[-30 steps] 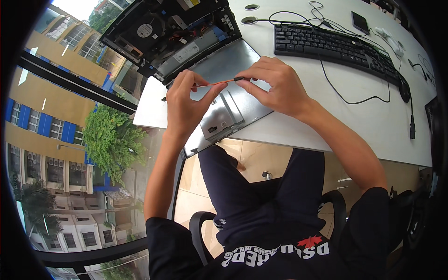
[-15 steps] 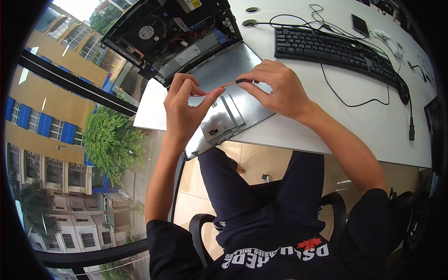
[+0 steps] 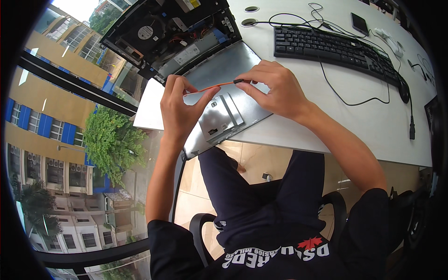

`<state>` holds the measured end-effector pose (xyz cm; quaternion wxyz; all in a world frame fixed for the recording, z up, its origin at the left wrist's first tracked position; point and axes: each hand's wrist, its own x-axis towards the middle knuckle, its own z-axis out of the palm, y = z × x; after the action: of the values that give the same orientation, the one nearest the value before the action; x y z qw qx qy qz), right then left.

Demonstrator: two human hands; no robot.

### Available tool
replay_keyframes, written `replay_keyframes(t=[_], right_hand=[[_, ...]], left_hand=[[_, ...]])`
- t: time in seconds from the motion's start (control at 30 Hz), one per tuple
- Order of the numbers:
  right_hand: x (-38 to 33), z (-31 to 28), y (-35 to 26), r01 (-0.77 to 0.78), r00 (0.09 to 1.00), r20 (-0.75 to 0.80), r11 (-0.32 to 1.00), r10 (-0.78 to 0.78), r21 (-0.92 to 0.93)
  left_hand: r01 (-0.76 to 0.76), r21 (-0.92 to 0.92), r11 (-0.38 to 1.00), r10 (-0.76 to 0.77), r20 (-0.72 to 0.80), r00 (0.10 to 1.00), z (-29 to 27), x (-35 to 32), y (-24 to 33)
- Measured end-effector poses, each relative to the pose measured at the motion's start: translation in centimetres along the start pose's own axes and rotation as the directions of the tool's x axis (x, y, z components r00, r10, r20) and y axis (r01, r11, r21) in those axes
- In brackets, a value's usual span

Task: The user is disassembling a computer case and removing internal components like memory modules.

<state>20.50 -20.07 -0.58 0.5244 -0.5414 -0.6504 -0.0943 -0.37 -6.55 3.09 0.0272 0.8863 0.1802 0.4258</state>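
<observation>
A thin orange SATA cable (image 3: 226,84) with a black plug stretches between my two hands. My right hand (image 3: 282,93) pinches the black plug at the cable's end between thumb and fingers. With curled fingers and thumb, my left hand (image 3: 177,109) holds the cable farther along; the rest of it is hidden behind that hand. Both hands are above a shiny metal side panel (image 3: 221,65) lying on the table. Just beyond stands an opened desktop computer case (image 3: 161,44), its fan, drive and wires exposed.
On the white table (image 3: 298,133), a black keyboard (image 3: 336,51) lies to the right with loose black cables about it. A phone (image 3: 359,24) rests farther back, and a black mouse (image 3: 403,93) is at the keyboard's right end. A window runs along the left.
My left hand has shifted slightly left along the cable or with it, and a longer stretch of orange cable shows between the hands. My right hand has barely moved.
</observation>
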Motion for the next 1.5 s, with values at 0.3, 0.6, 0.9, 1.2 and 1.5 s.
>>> replay_keyframes(t=[0.3,0.6,0.9,1.2,1.5], right_hand=[[0.1,-0.1,0.0,-0.025,0.999,-0.019,1.0,0.025,0.016],[0.0,-0.1,0.5,-0.07,0.997,-0.03,0.997,0.07,0.022],[-0.1,0.1,0.8,-0.123,0.992,0.016,0.992,0.123,0.007],[0.0,0.0,1.2,-0.178,0.984,0.006,0.982,0.178,0.056],[0.0,0.0,1.3,-0.198,0.98,0.018,0.979,0.197,0.053]], left_hand=[[-0.021,-0.006,1.0,0.021,0.056,0.998,-0.6,0.6,0.1],[0.006,-0.101,0.995,0.005,0.103,0.995,-2.2,-0.5,-2.9],[-0.082,-0.282,0.956,0.148,0.22,0.964,-3.7,-0.9,-1.5],[0.075,-0.31,0.948,0.009,0.263,0.965,-4.9,-0.8,-2.5],[0.214,-0.396,0.893,-0.084,0.32,0.944,-5.8,-1.5,-3.1]])
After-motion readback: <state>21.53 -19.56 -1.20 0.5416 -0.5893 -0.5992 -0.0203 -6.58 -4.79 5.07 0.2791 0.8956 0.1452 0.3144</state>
